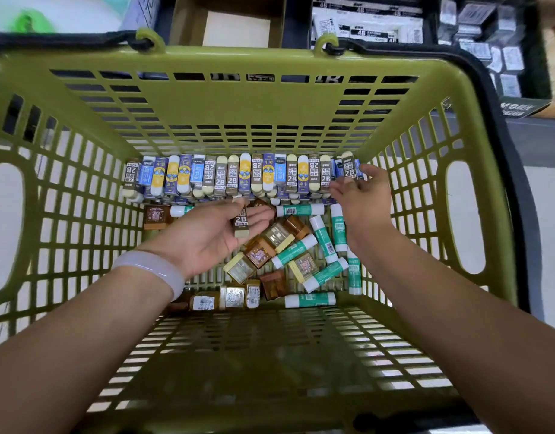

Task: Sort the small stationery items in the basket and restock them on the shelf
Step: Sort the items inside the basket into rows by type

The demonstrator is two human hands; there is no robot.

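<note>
An olive-green plastic basket (pixel 82 189) fills the view. A row of several upright erasers (pixel 232 173) in blue, yellow and brown 2B sleeves lines its far wall. Loose on the floor lie green-and-white glue sticks (pixel 296 250) and brown sharpeners (pixel 259 253). My left hand (pixel 213 233) lies palm up in the middle, with a brown 2B eraser (pixel 241 223) resting on its straight fingers. My right hand (pixel 361 198) reaches to the row's right end, its fingertips pinching another 2B eraser (pixel 349 166).
Beyond the basket stand an open cardboard box (pixel 235 23) and shelf trays of black-and-white 4B boxed erasers (pixel 367 26). More small grey packs (pixel 502 51) fill the shelf at the upper right. Black basket handles (pixel 489 89) lie along the rim.
</note>
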